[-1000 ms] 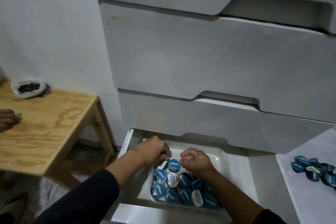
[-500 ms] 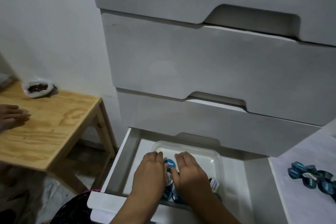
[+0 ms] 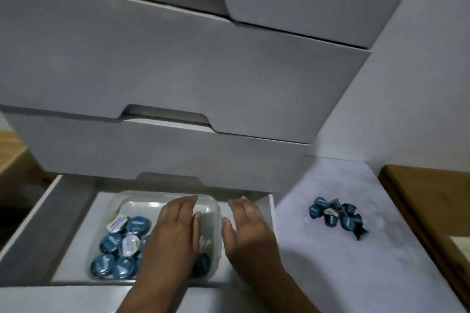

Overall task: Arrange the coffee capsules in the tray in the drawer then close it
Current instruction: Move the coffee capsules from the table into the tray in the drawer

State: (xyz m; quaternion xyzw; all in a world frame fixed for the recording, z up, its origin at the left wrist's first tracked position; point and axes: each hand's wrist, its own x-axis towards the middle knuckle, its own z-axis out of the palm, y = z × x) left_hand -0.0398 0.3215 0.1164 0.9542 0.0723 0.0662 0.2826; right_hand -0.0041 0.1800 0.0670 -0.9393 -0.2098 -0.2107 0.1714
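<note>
Over the open bottom drawer [image 3: 63,213], both hands hover palm-down with fingers stretched flat and nothing gripped. The left hand [image 3: 173,234] lies across the right half of the clear plastic tray [image 3: 157,199], covering some of the capsules beneath it. The right hand [image 3: 250,230] sits just past the tray's right wall, over the bare drawer floor, its thumb close to that wall. Within the tray, blue and white-topped coffee capsules [image 3: 119,249] crowd the near left portion, while the far end is bare. Above rise the closed white drawer fronts [image 3: 178,71]. Well off to the right, a loose cluster of capsules [image 3: 335,215] rests on a pale surface [image 3: 356,262], beside a wooden board [image 3: 427,211].
</note>
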